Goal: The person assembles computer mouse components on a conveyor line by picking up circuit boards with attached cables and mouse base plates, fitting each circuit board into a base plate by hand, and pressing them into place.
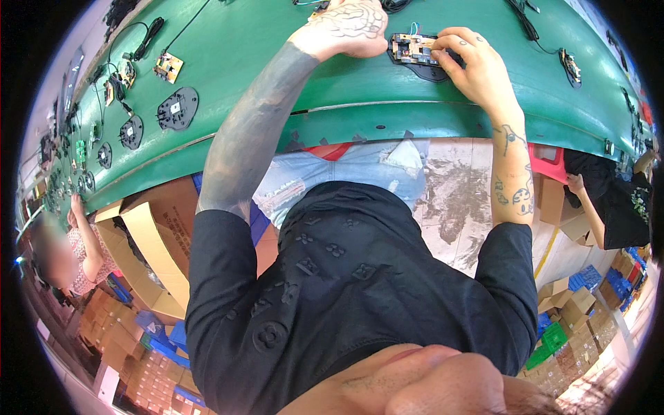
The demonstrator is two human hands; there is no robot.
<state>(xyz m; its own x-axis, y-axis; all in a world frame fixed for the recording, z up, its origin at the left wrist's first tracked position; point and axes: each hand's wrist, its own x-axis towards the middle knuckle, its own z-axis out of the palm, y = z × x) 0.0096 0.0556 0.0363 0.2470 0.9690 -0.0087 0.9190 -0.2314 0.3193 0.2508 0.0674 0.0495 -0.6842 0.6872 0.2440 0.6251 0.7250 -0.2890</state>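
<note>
In front of me a small tan circuit board (413, 48) with thin coloured wires lies on a black plastic mouse base (430, 72). My right hand (477, 69) pinches the board's right end between thumb and fingers. To the left of that board, my left hand (354, 29) is closed, with its fingers curled under and out of sight. Whatever it holds is hidden. Just beyond its knuckles, part of another tan board (319, 8) with a blue wire shows at the picture's upper edge.
On the green work surface (242, 62) lie another circuit board (168, 67), black mouse bases (177, 108) and a coiled cable (148, 39) to the left. At right sits a cabled board (570, 68). Co-workers are at both sides; an open carton (155, 256) stands below left.
</note>
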